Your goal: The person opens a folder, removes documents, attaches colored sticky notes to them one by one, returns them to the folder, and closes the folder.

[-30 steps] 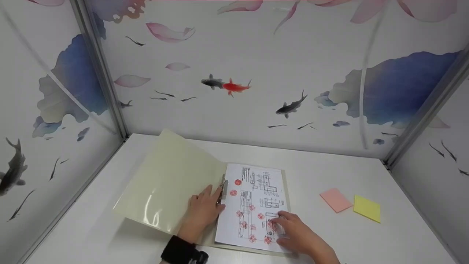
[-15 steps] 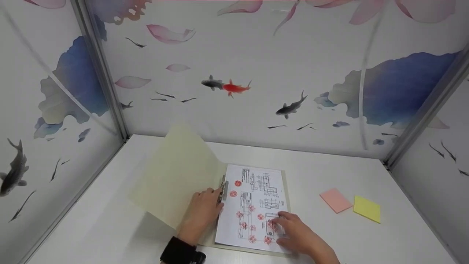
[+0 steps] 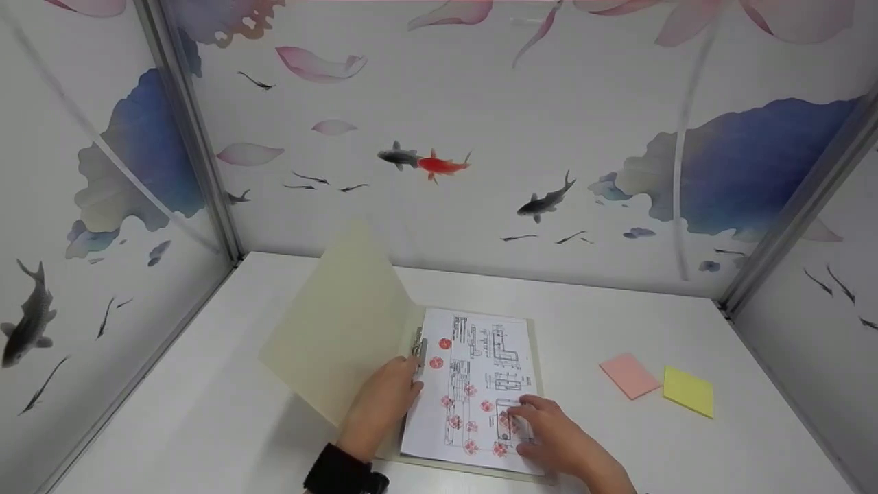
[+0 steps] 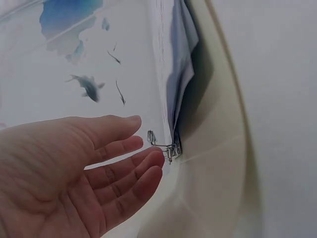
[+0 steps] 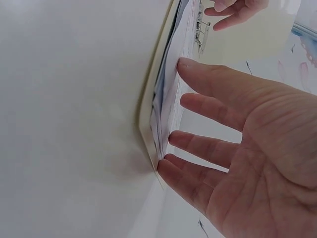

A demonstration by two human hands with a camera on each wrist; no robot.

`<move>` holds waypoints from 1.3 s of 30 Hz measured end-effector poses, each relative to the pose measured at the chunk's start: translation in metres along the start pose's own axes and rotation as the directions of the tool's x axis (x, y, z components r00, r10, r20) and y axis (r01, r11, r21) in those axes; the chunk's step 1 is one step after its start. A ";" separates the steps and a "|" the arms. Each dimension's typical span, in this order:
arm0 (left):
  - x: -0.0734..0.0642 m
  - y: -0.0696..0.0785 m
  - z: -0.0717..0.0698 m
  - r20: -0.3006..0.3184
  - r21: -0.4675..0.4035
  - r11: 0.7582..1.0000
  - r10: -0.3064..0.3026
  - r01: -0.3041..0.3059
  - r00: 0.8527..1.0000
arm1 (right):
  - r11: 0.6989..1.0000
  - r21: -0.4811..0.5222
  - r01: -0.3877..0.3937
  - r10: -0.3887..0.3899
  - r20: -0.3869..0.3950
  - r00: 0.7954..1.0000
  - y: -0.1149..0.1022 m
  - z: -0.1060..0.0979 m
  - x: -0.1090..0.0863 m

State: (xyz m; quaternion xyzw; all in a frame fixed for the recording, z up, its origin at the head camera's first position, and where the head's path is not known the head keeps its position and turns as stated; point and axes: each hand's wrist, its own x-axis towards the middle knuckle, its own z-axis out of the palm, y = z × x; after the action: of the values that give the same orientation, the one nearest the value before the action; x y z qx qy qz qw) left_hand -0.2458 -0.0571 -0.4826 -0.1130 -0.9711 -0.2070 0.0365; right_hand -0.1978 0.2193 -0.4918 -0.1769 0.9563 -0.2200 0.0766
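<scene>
A pale yellow clip folder [image 3: 336, 309] lies on the white table, its cover raised and tilted to the left. Printed sheets [image 3: 480, 374] with technical drawings and red stamps lie inside, along a metal clip [image 3: 419, 350] at the spine. My left hand [image 3: 384, 398] is at the clip, in front of the cover; in the left wrist view its loosely bent fingers [image 4: 133, 191] reach the clip. My right hand [image 3: 559, 439] rests on the lower right of the sheets, and its fingertips touch the stack's edge in the right wrist view.
A pink sticky-note pad [image 3: 630, 376] and a yellow sticky-note pad [image 3: 688, 391] lie on the table [image 3: 727, 449] right of the folder. Printed walls with fish and petals enclose the table at the back and both sides.
The folder's cover has risen and swung to the right, standing steeper than before. My left hand has turned slightly near the clip. My right hand has stayed in place.
</scene>
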 end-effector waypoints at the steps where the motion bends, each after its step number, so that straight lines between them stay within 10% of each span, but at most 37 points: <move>1: 0.000 0.001 0.000 0.008 -0.001 1.000 -0.003 0.003 1.000 | 1.000 0.004 -0.010 0.010 0.004 1.000 0.000 0.000 0.000; 19: -0.010 0.015 -0.007 0.121 -0.039 0.980 -0.188 0.194 0.975 | 0.988 0.052 -0.146 0.147 -0.018 0.989 0.004 -0.001 0.005; 39: -0.012 0.029 -0.003 0.135 -0.102 0.957 -0.258 0.272 0.957 | 0.947 0.306 -0.093 0.119 -0.067 0.991 0.015 -0.012 0.004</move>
State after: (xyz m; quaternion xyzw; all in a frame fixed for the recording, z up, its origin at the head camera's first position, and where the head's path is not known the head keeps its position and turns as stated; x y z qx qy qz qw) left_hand -0.2277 -0.0354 -0.4696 0.0043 -0.9637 -0.2608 -0.0568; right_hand -0.2085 0.2351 -0.4881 -0.1020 0.9218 -0.3665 0.0741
